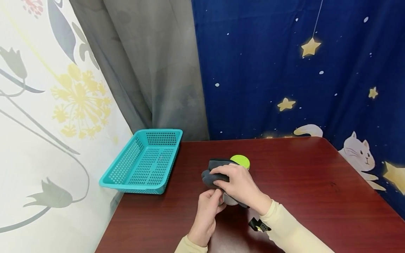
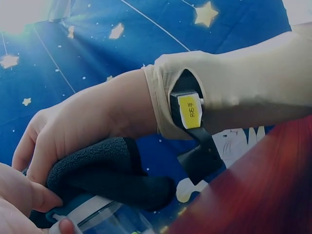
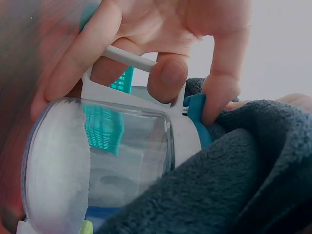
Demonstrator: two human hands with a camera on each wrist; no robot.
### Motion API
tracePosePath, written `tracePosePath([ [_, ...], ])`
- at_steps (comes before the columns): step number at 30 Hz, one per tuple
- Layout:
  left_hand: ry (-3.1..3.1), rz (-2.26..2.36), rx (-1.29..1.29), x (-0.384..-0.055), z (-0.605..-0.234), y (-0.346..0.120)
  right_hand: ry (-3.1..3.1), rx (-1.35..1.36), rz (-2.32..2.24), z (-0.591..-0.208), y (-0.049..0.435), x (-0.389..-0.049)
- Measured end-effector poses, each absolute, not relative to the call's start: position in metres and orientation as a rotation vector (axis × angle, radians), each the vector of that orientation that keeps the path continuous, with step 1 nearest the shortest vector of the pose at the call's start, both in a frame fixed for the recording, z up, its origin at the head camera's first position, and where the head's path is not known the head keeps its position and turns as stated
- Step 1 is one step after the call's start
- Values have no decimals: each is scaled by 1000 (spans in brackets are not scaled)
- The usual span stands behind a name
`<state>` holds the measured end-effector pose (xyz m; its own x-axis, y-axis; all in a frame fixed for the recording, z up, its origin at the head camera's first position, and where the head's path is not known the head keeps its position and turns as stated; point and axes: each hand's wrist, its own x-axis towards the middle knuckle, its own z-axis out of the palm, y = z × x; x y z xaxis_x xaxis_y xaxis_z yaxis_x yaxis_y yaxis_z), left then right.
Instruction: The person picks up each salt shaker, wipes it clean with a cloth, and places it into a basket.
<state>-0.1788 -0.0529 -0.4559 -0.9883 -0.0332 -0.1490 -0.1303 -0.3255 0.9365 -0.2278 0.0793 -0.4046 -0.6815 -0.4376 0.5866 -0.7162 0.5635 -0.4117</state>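
A clear jar [image 3: 129,141] with a white handle [image 3: 127,59], a blue-teal piece [image 3: 197,114] at its lid end and white contents sits between the hands. My left hand [image 1: 209,207] grips the handle, its fingers curled through the loop, one fingertip touching the blue-teal piece. My right hand [image 1: 235,181] holds a folded dark grey cloth [image 1: 218,165] between thumb and fingers, over the jar's lid end. In the left wrist view the right hand [image 2: 63,129] presses the fuzzy cloth [image 2: 112,170] from above. The cloth covers part of the jar.
Just behind the right hand stands a container with a lime green lid [image 1: 240,161]. A turquoise plastic basket [image 1: 173,165] is at the table's left edge. Curtains [image 1: 158,70] hang behind the dark red table [image 1: 300,175]. A small black wrist mount [image 1: 257,225] sits under the right sleeve.
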Motion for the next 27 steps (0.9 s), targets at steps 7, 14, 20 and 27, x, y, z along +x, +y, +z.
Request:
tracePosePath([
  [7, 1840, 2471, -176, -178, -455, -53, -2342, 992, 791, -405, 78, -230],
  [14, 1859, 2460, -155, -177, -458, -52, -2361, 930, 677, -407, 83, -243],
  [20, 1863, 2502, -219, -174, -456, -51, -2417, 764, 704, -408, 97, -254],
  [27, 1823, 2547, -225, -178, -454, -53, -2463, 640, 816, -405, 108, -257],
])
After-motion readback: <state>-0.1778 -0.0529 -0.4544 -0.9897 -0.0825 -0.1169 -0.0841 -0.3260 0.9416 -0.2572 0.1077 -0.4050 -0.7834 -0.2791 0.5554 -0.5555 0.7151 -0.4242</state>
